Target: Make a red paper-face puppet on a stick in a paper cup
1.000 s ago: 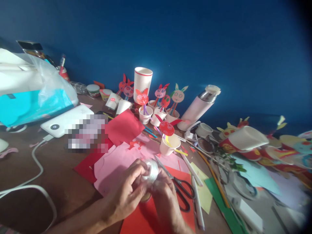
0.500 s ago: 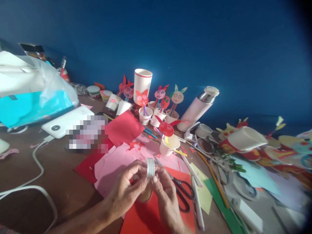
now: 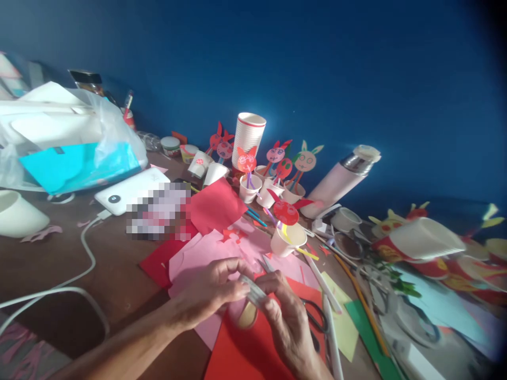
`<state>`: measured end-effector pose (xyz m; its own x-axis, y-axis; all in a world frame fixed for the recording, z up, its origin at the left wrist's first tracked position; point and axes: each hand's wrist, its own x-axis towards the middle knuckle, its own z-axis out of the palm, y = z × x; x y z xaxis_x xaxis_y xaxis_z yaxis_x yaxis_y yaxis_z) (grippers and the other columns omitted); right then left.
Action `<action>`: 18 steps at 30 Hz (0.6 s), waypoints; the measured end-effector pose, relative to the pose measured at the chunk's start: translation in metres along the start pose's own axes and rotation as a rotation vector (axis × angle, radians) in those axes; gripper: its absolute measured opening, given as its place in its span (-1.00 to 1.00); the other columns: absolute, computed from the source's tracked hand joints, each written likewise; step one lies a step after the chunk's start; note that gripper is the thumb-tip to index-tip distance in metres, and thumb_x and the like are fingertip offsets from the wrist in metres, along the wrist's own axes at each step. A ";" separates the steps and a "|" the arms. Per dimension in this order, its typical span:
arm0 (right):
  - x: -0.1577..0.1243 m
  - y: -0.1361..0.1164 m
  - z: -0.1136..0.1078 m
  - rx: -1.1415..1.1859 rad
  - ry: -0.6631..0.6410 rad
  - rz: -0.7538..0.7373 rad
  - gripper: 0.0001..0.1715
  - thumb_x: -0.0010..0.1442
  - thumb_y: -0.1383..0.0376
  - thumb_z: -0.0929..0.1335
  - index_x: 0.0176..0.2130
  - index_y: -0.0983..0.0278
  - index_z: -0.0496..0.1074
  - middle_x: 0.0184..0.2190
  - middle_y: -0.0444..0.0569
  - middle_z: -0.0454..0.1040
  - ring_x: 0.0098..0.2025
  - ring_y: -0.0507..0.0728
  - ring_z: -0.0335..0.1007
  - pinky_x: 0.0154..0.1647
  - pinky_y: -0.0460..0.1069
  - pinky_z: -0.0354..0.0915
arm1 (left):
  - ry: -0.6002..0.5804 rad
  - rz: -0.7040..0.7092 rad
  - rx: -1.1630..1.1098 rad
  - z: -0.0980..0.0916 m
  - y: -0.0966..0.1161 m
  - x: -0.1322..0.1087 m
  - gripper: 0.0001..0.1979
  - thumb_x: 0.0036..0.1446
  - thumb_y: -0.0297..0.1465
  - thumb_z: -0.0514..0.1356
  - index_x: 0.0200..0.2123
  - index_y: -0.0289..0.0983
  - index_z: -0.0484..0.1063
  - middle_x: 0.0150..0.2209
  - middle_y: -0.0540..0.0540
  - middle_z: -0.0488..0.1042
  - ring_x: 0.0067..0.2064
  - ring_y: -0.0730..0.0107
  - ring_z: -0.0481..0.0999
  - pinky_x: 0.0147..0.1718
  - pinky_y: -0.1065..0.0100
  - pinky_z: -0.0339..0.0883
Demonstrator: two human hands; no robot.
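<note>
Both of my hands are together above the paper. My left hand [image 3: 209,290] and my right hand [image 3: 289,322] pinch a narrow roll of clear tape [image 3: 252,290] between their fingers, and it lies tilted. Just below it, a round tan object [image 3: 247,315] sits partly hidden by my hands. Black-handled scissors [image 3: 313,315] lie on a red paper sheet [image 3: 245,359] beside my right hand, half covered by it. A pink paper sheet [image 3: 198,258] spreads under my left hand.
Paper cups holding red paper animal figures [image 3: 285,211] stand beyond the hands, with a pale pink thermos [image 3: 336,182] to their right. A white power bank [image 3: 127,192] and its cable [image 3: 89,264] lie left, near a plastic bag [image 3: 79,132]. Craft clutter fills the right.
The tape roll has tilted from upright to nearly sideways between my fingers. My right hand now covers more of the scissors. The whole scene has shifted slightly right in view.
</note>
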<state>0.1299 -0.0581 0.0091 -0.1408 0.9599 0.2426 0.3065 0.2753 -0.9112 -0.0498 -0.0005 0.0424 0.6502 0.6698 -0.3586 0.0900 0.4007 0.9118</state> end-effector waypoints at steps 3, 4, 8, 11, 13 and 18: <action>-0.003 0.007 0.003 0.043 0.075 0.044 -0.72 0.28 0.13 0.18 -0.16 0.19 0.36 -0.26 -0.05 0.42 -0.18 0.14 0.34 -0.14 0.02 0.22 | 0.022 -0.010 -0.077 0.002 -0.004 0.002 -0.70 0.02 -0.17 0.17 -0.31 -0.28 0.26 -0.69 0.20 0.06 -0.66 0.62 -0.03 -0.67 0.51 -0.14; -0.004 0.009 0.003 0.050 0.097 0.027 -0.69 0.27 0.10 0.19 -0.09 0.18 0.34 -0.20 -0.02 0.41 -0.14 0.16 0.33 -0.11 0.03 0.22 | 0.029 -0.006 -0.124 0.003 -0.005 0.003 -0.70 0.02 -0.17 0.17 -0.30 -0.27 0.25 -0.70 0.21 0.05 -0.66 0.62 -0.04 -0.67 0.50 -0.14; -0.002 0.012 0.001 -0.033 0.071 -0.120 -0.68 0.19 0.24 0.32 -0.03 0.17 0.32 -0.13 -0.01 0.40 -0.06 0.18 0.31 -0.04 0.05 0.21 | 0.015 -0.009 -0.256 0.006 -0.008 0.004 -0.71 0.01 -0.21 0.17 -0.28 -0.27 0.26 -0.68 0.20 0.10 -0.67 0.64 -0.08 -0.68 0.50 -0.17; 0.003 0.010 -0.002 -0.120 0.013 -0.154 -0.72 0.20 0.40 0.30 -0.08 0.16 0.37 -0.22 -0.04 0.42 -0.15 0.12 0.33 -0.12 0.02 0.24 | 0.027 -0.077 -0.192 0.004 -0.007 0.004 -0.73 -0.04 -0.26 0.18 -0.29 -0.28 0.28 -0.70 0.21 0.07 -0.67 0.64 -0.07 -0.67 0.50 -0.20; 0.005 0.007 -0.003 -0.164 -0.030 -0.171 -0.68 0.20 0.43 0.30 -0.06 0.15 0.37 -0.23 -0.04 0.42 -0.17 0.12 0.33 -0.15 0.02 0.26 | 0.026 -0.100 -0.141 0.002 -0.004 0.003 -0.78 -0.09 -0.30 0.16 -0.34 -0.28 0.30 -0.70 0.20 0.05 -0.68 0.64 -0.06 -0.67 0.49 -0.21; 0.006 0.005 -0.006 -0.299 -0.096 -0.260 -0.59 0.19 0.43 0.29 0.02 0.14 0.33 -0.22 -0.01 0.43 -0.19 0.14 0.35 -0.19 0.04 0.30 | 0.061 -0.175 0.070 0.004 0.010 0.000 -0.85 -0.12 -0.33 0.12 -0.44 -0.28 0.29 -0.66 0.15 0.14 -0.64 0.61 0.05 -0.66 0.50 -0.14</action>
<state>0.1364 -0.0504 0.0085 -0.3328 0.8504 0.4075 0.5071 0.5257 -0.6830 -0.0460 0.0010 0.0524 0.5735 0.6308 -0.5227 0.2514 0.4718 0.8451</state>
